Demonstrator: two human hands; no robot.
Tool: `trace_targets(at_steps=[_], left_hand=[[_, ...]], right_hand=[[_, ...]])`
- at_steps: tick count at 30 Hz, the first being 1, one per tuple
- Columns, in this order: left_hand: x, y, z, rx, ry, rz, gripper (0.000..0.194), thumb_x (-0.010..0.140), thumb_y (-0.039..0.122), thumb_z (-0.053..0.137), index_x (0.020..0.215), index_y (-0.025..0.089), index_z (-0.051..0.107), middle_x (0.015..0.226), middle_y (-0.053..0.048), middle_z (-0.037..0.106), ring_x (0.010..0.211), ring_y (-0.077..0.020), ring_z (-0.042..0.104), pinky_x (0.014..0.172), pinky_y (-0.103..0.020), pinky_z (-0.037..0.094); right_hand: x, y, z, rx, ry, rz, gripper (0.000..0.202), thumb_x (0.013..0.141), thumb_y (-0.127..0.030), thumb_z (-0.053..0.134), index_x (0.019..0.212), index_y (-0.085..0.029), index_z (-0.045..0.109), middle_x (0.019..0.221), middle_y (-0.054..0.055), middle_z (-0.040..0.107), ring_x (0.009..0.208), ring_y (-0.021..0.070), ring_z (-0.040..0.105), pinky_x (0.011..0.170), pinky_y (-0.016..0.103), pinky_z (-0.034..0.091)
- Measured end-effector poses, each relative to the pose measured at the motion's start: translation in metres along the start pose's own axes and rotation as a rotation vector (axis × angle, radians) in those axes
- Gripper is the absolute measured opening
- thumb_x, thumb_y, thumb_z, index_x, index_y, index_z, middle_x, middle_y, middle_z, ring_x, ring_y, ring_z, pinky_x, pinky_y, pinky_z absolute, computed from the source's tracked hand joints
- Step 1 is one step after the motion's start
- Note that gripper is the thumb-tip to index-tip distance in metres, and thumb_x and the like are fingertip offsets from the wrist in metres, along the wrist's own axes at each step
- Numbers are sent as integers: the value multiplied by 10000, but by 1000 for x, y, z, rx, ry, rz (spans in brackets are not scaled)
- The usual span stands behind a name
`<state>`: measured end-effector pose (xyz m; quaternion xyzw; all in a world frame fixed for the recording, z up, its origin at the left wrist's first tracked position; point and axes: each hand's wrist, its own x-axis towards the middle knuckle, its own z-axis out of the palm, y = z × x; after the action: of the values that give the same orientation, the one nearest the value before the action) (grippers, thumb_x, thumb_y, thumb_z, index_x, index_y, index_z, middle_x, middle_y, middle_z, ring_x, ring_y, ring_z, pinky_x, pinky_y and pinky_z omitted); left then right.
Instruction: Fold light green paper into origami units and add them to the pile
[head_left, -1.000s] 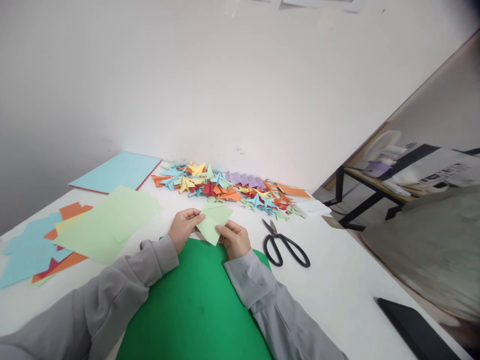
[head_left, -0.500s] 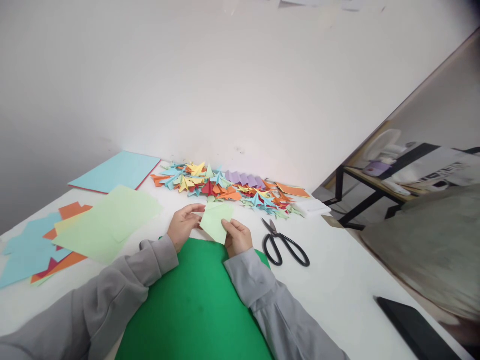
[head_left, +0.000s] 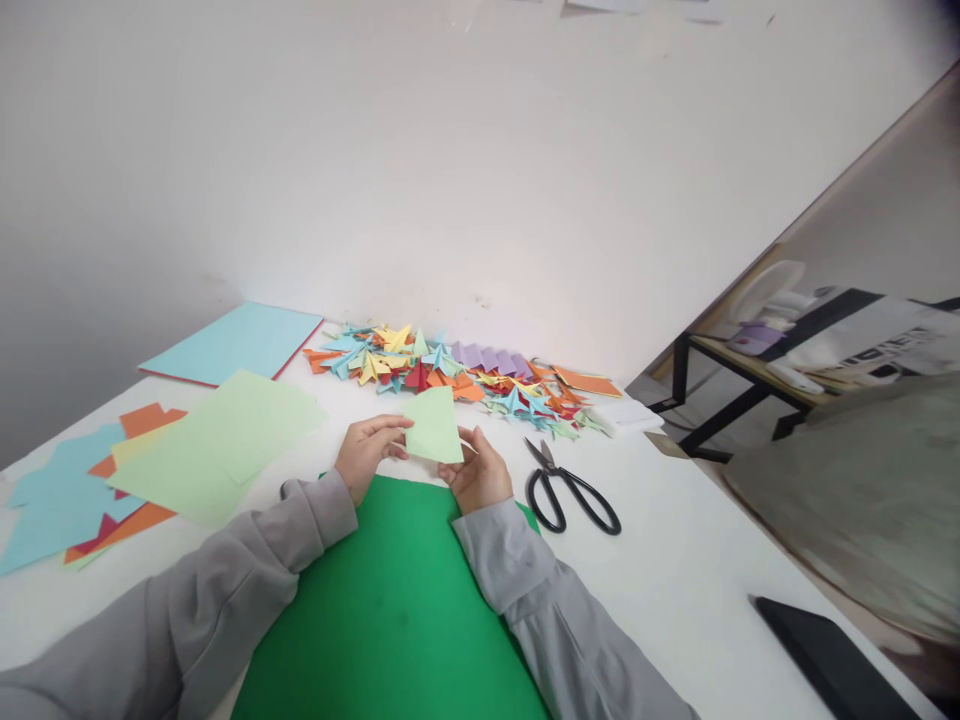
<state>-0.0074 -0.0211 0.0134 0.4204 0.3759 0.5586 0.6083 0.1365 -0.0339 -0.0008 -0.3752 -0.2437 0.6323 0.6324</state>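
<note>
A small light green square of paper [head_left: 433,426] is held up above the far edge of a large green sheet [head_left: 390,600]. My left hand [head_left: 369,452] pinches its left edge between thumb and fingers. At its lower right corner is my right hand [head_left: 478,472], with the thumb and fingers closed on the paper's edge. Black-handled scissors [head_left: 562,485] lie with blades slightly apart, to the right of my right hand. Beyond the hands is a long pile of small folded paper pieces [head_left: 442,372] in many colours.
Loose coloured sheets, with a large light green one [head_left: 217,440] on top, lie at the left. Behind them is a light blue sheet [head_left: 232,342]. A black flat device [head_left: 832,655] sits near the right edge. A shelf [head_left: 757,370] stands beyond the table.
The small green paper has been raised and turned so that its edges are more upright. My right hand has shifted its hold from the paper's face to its lower right corner.
</note>
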Motion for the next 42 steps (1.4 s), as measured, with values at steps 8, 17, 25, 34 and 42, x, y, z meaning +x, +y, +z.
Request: trace_targets(at_steps=[8, 17, 25, 34, 42], left_hand=[[8, -10, -7, 93, 87, 25, 214, 542, 186, 632, 745, 120, 648, 529, 8, 566, 466, -78, 479, 490, -216, 402], [0, -2, -5, 393, -14, 146, 206, 585, 127, 506, 663, 166, 693, 616, -18, 592, 555, -110, 484, 501, -211, 352], [-4, 1, -3, 490, -100, 279, 221, 630, 141, 495, 701, 185, 699, 699, -34, 584, 629, -127, 511, 540, -214, 377], [-1, -1, -4, 213, 1, 76, 316, 575, 222, 637, 878, 133, 644, 725, -30, 611, 669, -130, 555, 604, -230, 439], [0, -2, -3, 133, 14, -17, 215, 536, 254, 671, 705, 123, 650, 621, -34, 638, 565, -134, 564, 535, -243, 448]], right_hand=[[-6, 4, 2, -205, -93, -111, 361, 584, -455, 633, 822, -199, 543, 589, -13, 582, 454, 113, 523, 370, 210, 403], [-2, 3, -1, -130, -42, -81, 263, 554, -417, 658, 639, -193, 549, 509, -43, 514, 443, 98, 466, 376, 208, 378], [2, 11, -7, -412, -19, -160, 292, 506, -373, 713, 696, -178, 604, 482, -39, 542, 381, 97, 440, 358, 230, 370], [6, 15, -13, -424, -52, -183, 273, 519, -362, 708, 676, -176, 583, 498, -37, 564, 378, 98, 457, 363, 240, 399], [1, 11, -9, -475, 23, -185, 275, 488, -353, 716, 635, -170, 572, 471, -46, 545, 404, 112, 498, 372, 239, 436]])
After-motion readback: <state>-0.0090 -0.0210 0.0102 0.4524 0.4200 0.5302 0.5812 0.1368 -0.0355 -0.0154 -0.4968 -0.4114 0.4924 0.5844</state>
